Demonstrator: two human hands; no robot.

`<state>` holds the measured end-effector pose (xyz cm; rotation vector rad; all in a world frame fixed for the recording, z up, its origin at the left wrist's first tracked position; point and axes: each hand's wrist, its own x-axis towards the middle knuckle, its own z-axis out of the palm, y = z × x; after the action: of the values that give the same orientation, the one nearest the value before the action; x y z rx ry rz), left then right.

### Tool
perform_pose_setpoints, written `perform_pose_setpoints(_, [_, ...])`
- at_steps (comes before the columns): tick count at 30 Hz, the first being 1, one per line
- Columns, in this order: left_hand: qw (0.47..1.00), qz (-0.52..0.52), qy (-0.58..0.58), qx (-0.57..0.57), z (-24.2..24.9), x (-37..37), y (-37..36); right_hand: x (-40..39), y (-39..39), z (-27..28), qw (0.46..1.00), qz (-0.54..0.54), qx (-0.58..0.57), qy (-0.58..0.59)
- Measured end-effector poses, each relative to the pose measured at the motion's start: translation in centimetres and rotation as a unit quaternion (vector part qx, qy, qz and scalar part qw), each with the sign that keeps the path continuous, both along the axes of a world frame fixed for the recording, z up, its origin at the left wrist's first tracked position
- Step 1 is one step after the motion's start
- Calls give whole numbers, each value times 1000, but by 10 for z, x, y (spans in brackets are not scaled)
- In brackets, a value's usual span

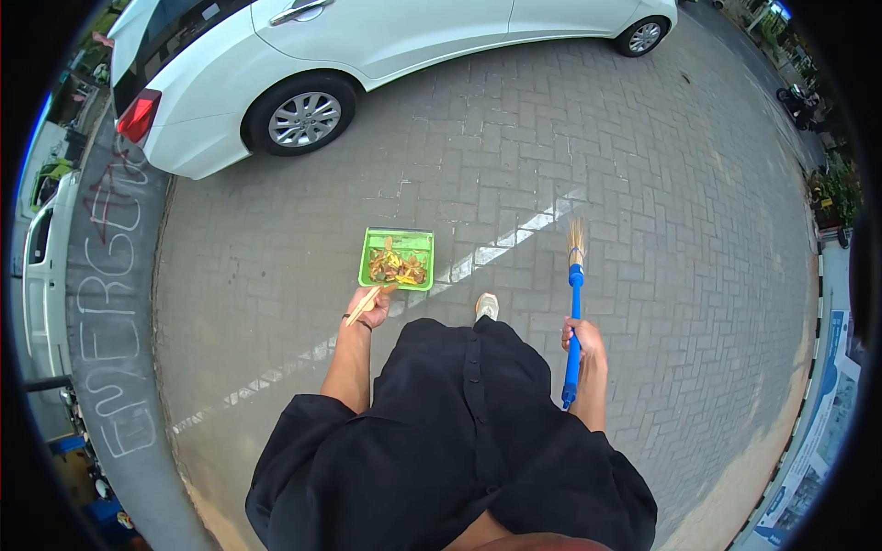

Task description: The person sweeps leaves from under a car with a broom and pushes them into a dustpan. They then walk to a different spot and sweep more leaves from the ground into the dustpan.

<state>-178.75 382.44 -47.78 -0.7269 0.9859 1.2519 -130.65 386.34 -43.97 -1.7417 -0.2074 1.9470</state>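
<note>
Head view: dustpan [397, 260] just beyond left hand [370, 307]

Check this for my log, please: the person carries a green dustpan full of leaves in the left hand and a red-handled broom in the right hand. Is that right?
Not quite. The broom in the right hand has a blue handle, not a red one, as the head view shows. The rest holds: the left hand carries the green dustpan with leaves in it.

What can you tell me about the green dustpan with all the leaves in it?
The green dustpan looks like plastic, a shallow square tray with raised edges. It is filled with dry yellow and brown leaves. The left hand carries it by a pale wooden-looking handle, holding it out level above the brick paving.
</note>
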Motion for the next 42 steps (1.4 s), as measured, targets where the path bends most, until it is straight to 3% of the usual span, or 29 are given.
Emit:
perform_pose_setpoints(4, [997,67,-39,18,-22,-38,42,-18,144,11,968,162,82,-173])
perform_pose_setpoints(6, [994,95,-47,-7,-20,-52,60,-33,215,2,960,187,82,-194])
perform_pose_setpoints(9, [990,122,-58,27,-36,-82,107,-73,357,-49,927,256,118,-248])
perform_pose_setpoints(14, [986,157,-29,55,-112,-116,150,-169,501,-128,859,348,156,-341])
perform_pose_setpoints(18, [976,204,40,65,-115,-123,171,-206,609,-271,718,441,258,-473])
perform_pose_setpoints(19, [973,214,41,82,-123,-126,171,-230,628,-278,666,469,275,-510])
perform_pose_setpoints(22, [953,230,170,96,-138,-122,170,-255,701,-381,534,488,371,-582])
perform_pose_setpoints(24, [928,239,263,115,-160,-118,166,-281,743,-445,495,456,441,-593])
perform_pose_setpoints(26, [905,208,340,151,-177,-118,167,-311,784,-509,560,457,397,-566])
perform_pose_setpoints(29, [837,163,493,173,-202,-107,170,-358,829,-608,557,443,444,-545])
perform_pose_setpoints(30, [787,184,578,111,-216,-101,159,-381,840,-629,568,436,451,-533])
perform_pose_setpoints(32, [738,106,641,179,-239,-105,175,-433,846,-653,611,446,415,-506])
perform_pose_setpoints(34, [694,-7,655,299,-259,-114,184,-473,853,-681,597,424,464,-498])
perform_pose_setpoints(35, [637,24,756,145,-267,-103,190,-496,858,-683,594,434,475,-484])
perform_pose_setpoints(39, [645,100,739,-164,-291,-75,211,-555,856,-672,596,463,493,-432])
perform_pose_setpoints(40, [652,140,739,-90,-304,-70,204,-566,859,-662,593,467,500,-425])
perform_pose_setpoints(42, [645,150,745,-81,-307,-74,214,-593,860,-647,581,479,518,-405])
